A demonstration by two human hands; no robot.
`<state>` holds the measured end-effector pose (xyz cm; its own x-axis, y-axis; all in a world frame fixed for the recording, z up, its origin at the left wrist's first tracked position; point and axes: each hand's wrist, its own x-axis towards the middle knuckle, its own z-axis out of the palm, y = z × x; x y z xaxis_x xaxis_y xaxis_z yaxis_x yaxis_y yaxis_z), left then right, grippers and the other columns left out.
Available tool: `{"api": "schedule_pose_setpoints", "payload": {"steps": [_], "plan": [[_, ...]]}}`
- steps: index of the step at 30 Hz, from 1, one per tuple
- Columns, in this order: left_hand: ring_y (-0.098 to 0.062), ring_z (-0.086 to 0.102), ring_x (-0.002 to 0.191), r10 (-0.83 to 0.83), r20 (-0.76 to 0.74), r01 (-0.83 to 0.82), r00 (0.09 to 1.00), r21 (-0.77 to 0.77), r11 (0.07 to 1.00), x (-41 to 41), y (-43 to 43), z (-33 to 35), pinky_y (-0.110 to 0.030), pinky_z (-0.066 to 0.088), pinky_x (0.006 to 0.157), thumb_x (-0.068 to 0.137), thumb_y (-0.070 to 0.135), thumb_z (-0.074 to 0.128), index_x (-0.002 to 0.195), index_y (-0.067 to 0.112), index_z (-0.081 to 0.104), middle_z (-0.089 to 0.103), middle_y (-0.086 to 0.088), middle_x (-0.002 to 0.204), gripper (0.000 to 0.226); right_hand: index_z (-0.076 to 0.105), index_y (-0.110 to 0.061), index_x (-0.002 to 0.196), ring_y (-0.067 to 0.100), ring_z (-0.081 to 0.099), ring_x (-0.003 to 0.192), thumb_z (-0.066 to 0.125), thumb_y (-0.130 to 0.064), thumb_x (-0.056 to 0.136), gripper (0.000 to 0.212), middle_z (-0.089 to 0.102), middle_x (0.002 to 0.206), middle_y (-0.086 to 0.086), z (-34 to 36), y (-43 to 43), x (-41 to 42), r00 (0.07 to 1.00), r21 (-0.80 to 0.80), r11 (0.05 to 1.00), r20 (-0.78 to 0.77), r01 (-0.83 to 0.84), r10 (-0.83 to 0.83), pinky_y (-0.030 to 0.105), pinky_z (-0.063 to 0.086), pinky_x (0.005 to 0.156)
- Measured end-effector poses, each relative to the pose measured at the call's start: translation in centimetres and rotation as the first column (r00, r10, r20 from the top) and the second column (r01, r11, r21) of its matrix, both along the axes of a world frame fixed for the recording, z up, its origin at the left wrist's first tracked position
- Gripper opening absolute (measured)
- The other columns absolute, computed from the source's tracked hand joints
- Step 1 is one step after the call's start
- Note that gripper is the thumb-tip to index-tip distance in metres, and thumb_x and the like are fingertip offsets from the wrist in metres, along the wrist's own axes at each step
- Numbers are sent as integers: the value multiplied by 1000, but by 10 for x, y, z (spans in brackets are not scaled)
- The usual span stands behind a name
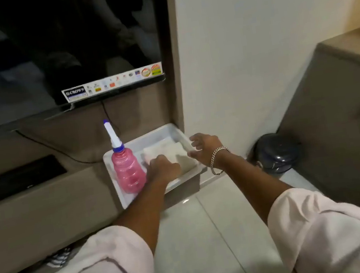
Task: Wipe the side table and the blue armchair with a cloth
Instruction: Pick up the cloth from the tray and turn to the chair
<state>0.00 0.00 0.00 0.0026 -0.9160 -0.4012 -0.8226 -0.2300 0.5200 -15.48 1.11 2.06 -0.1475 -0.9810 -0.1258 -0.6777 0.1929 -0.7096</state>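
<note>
Television (pixel 56 49): dark screen, filling the view from ten to twelve o'clock, sticker strip along its lower edge.

Cabinet (pixel 339 117): grey-brown, at three o'clock, against the pale wall.

Ledge (pixel 45 212): low unit under the television, at nine o'clock, carrying the tray.

Bin (pixel 275 152): small, dark, domed lid, on the floor between cabinet and tray.

Tray (pixel 173 129): white, shallow, at centre, one corner overhanging the ledge.

Spray bottle (pixel 128 169): pink body, blue collar, white nozzle; upright at the tray's nine o'clock side.

Cloth (pixel 171 150): white, folded, lying flat in the tray at the bottle's three o'clock. Long axis appears to run from ten o'clock to four o'clock.

Left hand (pixel 164 169): knuckles up, fingers curled down onto the cloth's near edge; contact evident, but whether it has closed on the fabric cannot be told.

Right hand (pixel 205 147): spread wide, empty, hovering just beside the cloth's three o'clock edge; bracelet (pixel 216 160) at the wrist.

Assessment: the cloth lies directly under the left hand, the nearer of the two; the lift likely falls to it. Side table and armchair not in view.
</note>
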Motion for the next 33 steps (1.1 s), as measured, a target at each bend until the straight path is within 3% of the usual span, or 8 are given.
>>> {"api": "schedule_pose_setpoints", "payload": {"steps": [4,7,10,14,18,23,28,33], "plan": [[-37,59,124,308,-152,-307,939,30,951,3,-10,-37,-47,54,102,90,29,59,147,8,39,59,-15,138,64,51,-10,131,35,60,117,69,-33,86,53,60,129,18,-42,-47,29,967,249,968,-242,-22,84,38,49,98],[-37,60,125,500,-370,-510,783,79,856,-5,-29,-43,-46,56,101,83,6,61,150,7,36,60,-15,139,72,52,-6,127,36,60,118,56,-28,91,42,61,129,19,-65,-66,43,954,283,959,-289,10,75,39,49,95],[-34,64,119,595,-493,-632,635,110,767,-9,-46,-37,-44,56,101,83,-2,60,136,8,55,66,-13,134,55,54,-9,125,38,60,117,61,-29,89,42,62,127,19,-71,-73,37,985,281,958,-174,49,1,40,49,94],[-26,68,102,543,-686,-630,484,157,760,-7,-41,-14,-40,61,88,81,-10,64,125,17,65,70,-7,122,52,62,-15,118,29,63,111,66,-38,86,39,70,111,8,-58,-56,16,985,162,982,127,98,-119,29,46,90],[-25,71,102,429,-874,-498,229,274,823,-20,-14,25,-33,64,67,80,-14,69,108,19,70,73,0,107,44,68,-19,104,21,61,96,71,-44,79,36,64,99,-1,-31,-11,-18,821,125,947,473,295,-319,32,49,86],[-23,78,94,271,-953,-85,133,261,962,-73,66,37,-34,64,68,82,-19,62,113,13,67,82,-5,100,45,71,-6,104,25,76,82,79,-28,80,33,80,95,12,-11,111,-95,374,322,904,831,282,-413,40,64,73],[-19,77,88,192,-945,235,266,257,938,-153,186,20,-31,63,67,84,-16,62,115,13,65,82,-4,98,43,65,0,107,24,71,77,78,-14,73,39,72,95,16,-13,290,-154,165,317,816,883,483,-440,34,61,66],[-21,77,86,36,-923,473,383,229,851,-234,362,-7,-34,63,68,81,-16,64,110,15,69,81,-5,95,43,53,12,129,42,62,107,74,-11,69,67,62,127,32,-29,500,-204,13,356,600,853,716,-521,46,56,84]]}}
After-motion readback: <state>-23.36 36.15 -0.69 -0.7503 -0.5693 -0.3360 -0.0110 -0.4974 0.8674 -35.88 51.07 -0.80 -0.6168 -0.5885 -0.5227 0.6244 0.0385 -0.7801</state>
